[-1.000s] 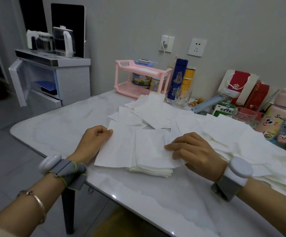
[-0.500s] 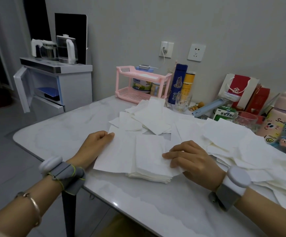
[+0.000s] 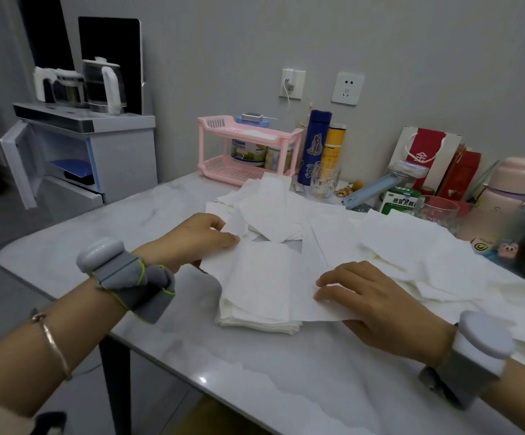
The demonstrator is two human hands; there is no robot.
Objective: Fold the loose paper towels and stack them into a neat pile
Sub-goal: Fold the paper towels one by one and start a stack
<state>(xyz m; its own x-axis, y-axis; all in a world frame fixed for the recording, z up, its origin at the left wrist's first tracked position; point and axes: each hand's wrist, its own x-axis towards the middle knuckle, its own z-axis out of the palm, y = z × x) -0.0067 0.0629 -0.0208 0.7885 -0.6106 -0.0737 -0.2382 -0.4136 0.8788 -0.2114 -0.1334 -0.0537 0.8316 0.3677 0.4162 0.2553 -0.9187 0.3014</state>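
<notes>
Light, limp, tear-prone paper towel (image 3: 264, 277) atop folded pile (image 3: 254, 321) near table's (image 3: 270, 387) front edge. Pinched at far corner by left hand (image 3: 198, 243), pinned flat under spread fingers (image 3: 339, 277) of right hand (image 3: 377, 296). Best lifted by corners.

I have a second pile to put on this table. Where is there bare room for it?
Two bare patches of table: the left part, between the left hand, the pink rack and the rounded edge; and the near strip before the folded pile, between both wrists. Crowded: loose paper towels cover the right half, bottles and glasses line the wall.
</notes>
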